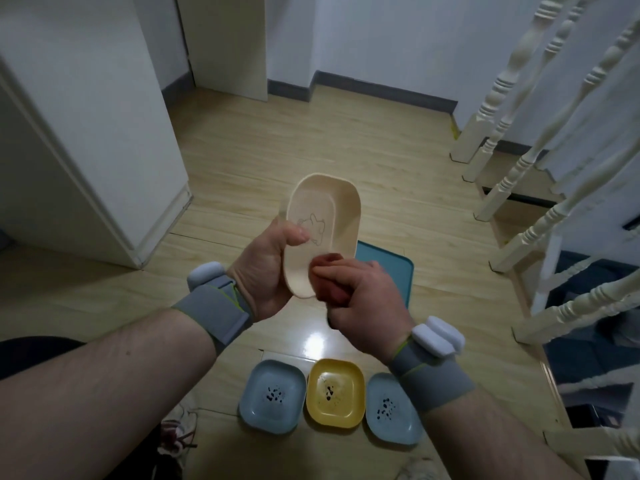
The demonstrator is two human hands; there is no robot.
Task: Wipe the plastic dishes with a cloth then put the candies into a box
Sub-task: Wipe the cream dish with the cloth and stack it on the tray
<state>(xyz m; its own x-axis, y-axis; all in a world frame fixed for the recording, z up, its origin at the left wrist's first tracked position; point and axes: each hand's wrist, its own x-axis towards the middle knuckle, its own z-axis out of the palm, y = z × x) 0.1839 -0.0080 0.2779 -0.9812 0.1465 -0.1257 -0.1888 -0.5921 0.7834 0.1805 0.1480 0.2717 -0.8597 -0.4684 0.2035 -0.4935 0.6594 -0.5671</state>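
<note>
My left hand (265, 268) grips a cream plastic dish (329, 216) by its left rim, tilted up with the inside facing me and a faint outline drawing on its bottom. My right hand (363, 303) holds a crumpled reddish-brown cloth (327, 278) pressed against the dish's lower edge. On the wooden floor below lie three dishes in a row: a light blue dish (273, 398), a yellow dish (335, 396) and a second light blue dish (393, 408), each with dark specks in the middle. No candies or box are visible.
A teal tray (398, 268) lies on the floor behind my hands, partly hidden. A white cabinet (86, 150) stands at the left. A white stair railing (554, 168) with wooden steps runs down the right. A shoe (176, 434) shows at the bottom.
</note>
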